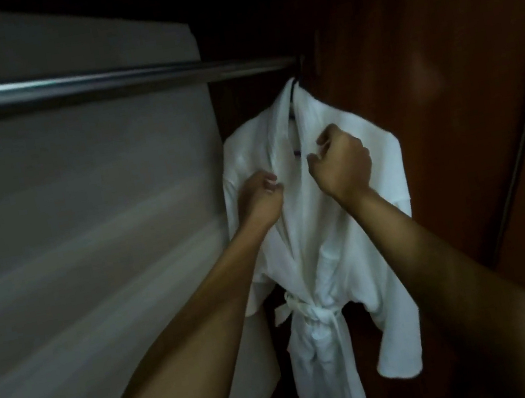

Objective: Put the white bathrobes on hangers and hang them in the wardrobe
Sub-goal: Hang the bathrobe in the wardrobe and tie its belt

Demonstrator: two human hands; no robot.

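A: Robe status?

B: White bathrobe point(319, 258) hangs at the right end of the metal rail point(95, 82), close to the brown wardrobe wall point(423, 67). Hanger point(298, 76) mostly hidden, only a dark bit at the collar.

A: Hands?

B: Left hand point(259, 199) has fingers curled, pinching the left lapel. Right hand point(341, 159) is fisted round the right lapel, a little higher.

A: Between them?

B: Open neckline, just between the two sets of fingers. Belt point(308, 312) tied well below both hands.

A: Left of the fingers?

B: Pale panel point(85, 228), blurred.
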